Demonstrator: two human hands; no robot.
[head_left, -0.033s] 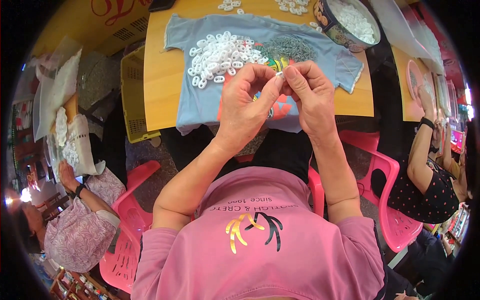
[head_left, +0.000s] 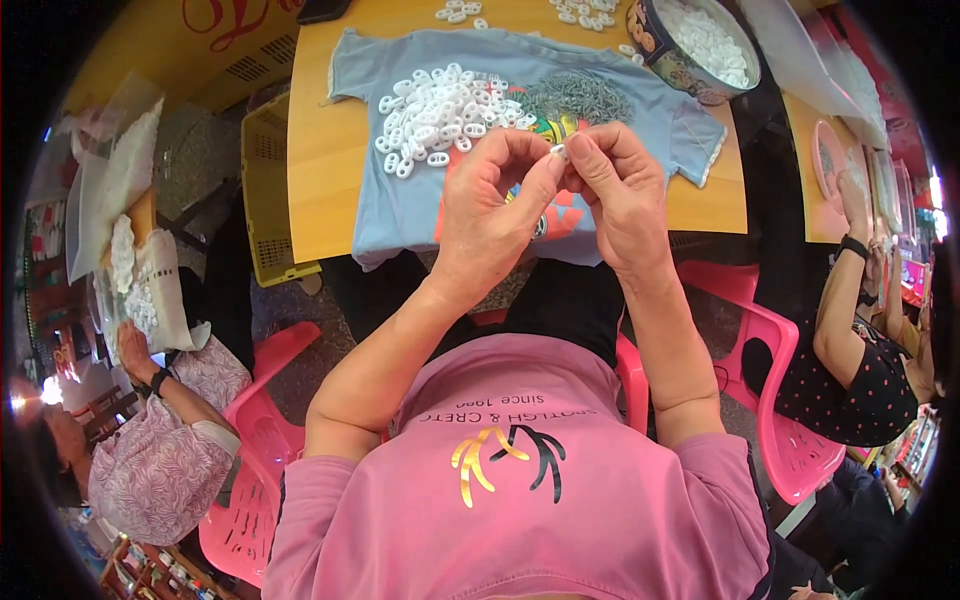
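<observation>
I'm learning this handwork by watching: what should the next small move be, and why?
Probably a gentle press on the small white piece: the left hand and right hand both appear to pinch it, so neither seems free to take from the white pile or grey pile.

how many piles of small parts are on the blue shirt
2 on the shirt: the white pile at left, the grey pile to its right; the left hand and right hand may hide some.
</observation>
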